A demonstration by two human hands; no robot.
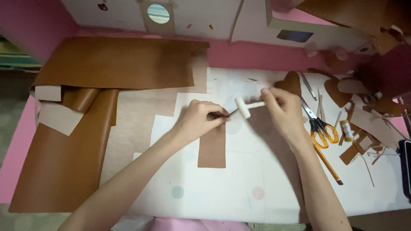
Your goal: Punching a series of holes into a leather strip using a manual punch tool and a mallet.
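My left fingers [214, 114] are pinched shut around a thin dark metal punch [231, 113], holding it slanted with its tip down near the top edge of the brown leather strip [212, 147]. Whether the tip is touching the strip I cannot tell, since my knuckles hide it. My right fingers [270, 99] are wrapped closed on the handle of a small white mallet [245, 107], whose head hangs just beside the free end of the punch, very near it or touching.

I judge this to be the punching step: tool set, mallet poised over it. The next move calls for the punch to stand steadier and more upright, my left hand [199, 122] pressing it firmly so it cannot skid, and a short, square tap from my right hand [284, 113] that lands on the tool and not on my fingers.

The strip lies flat on the pale work mat [239, 192], running toward me from under my left hand. To my left lie larger sheets of brown leather [64, 162], one partly rolled. To my right, well apart from the strip, are orange-handled scissors [320, 128], a pencil-like stick [327, 164] and scattered leather offcuts [368, 128].
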